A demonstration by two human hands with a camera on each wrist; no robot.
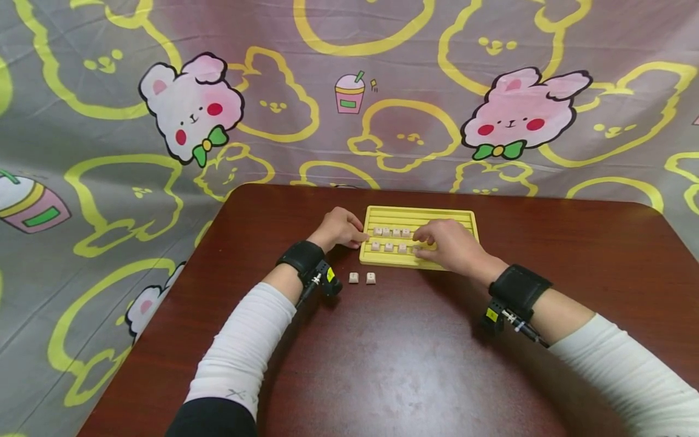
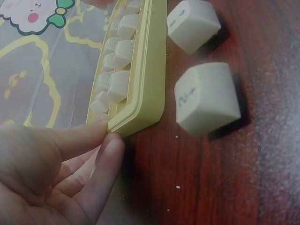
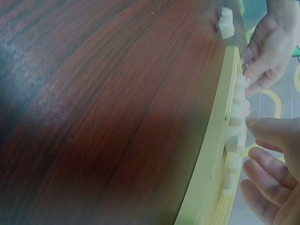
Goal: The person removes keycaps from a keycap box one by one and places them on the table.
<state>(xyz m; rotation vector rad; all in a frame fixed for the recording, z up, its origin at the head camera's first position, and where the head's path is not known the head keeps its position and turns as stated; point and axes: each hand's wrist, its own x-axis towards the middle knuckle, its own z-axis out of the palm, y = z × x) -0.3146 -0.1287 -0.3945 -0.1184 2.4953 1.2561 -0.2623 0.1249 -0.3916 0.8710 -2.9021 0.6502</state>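
A yellow ridged tray (image 1: 420, 212) lies on the table with two rows of white keycaps (image 1: 389, 247) in it. At its left end, my left hand (image 1: 340, 228) pinches the tray's corner between thumb and finger, as the left wrist view shows close up. Over the tray's right part, my right hand (image 1: 450, 243) has its fingers loosely bent and spread. Its thumb (image 3: 265, 129) is right at the keycaps (image 3: 234, 143) of the front row. More keycaps in that row sit under this hand, hidden in the head view.
Two loose keycaps, one left (image 1: 354, 278) and one right (image 1: 371, 278), stand on the dark wooden table (image 1: 382, 364) just in front of the tray. The nearer one in the left wrist view bears a dark printed mark. A patterned cloth (image 1: 382, 145) hangs behind the table.
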